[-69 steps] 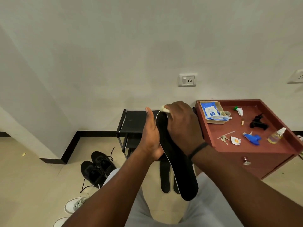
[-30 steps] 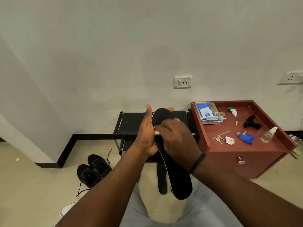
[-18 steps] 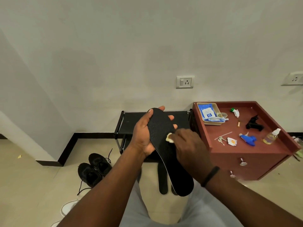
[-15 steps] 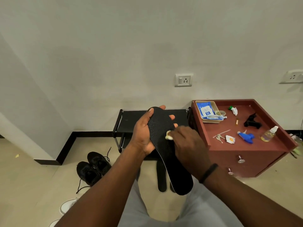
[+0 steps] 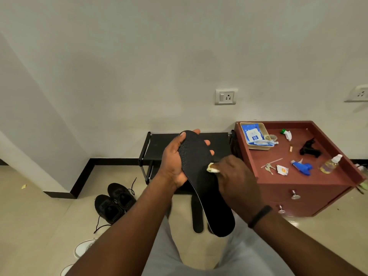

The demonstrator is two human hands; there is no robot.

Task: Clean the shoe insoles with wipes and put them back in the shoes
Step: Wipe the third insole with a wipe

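My left hand (image 5: pixel 175 162) grips a long black insole (image 5: pixel 201 176) by its toe half, fingers curled behind it, heel end pointing down toward my lap. My right hand (image 5: pixel 235 180) pinches a small crumpled whitish wipe (image 5: pixel 212 168) and presses it against the insole's right edge near the middle. A second black insole (image 5: pixel 197 216) lies on the floor below, partly hidden. A pair of black lace-up shoes (image 5: pixel 113 202) stands on the floor at the left.
A black shoe rack (image 5: pixel 159 146) stands against the wall. To its right a red-brown cabinet (image 5: pixel 298 186) carries a tray with a blue wipes pack (image 5: pixel 253 134), keys, a spray bottle (image 5: pixel 330 164) and small items. White shoes (image 5: pixel 83 250) sit at lower left.
The insole was turned so its textured face points at me. My right hand slid the wipe from the toe end down to the middle of the right edge.
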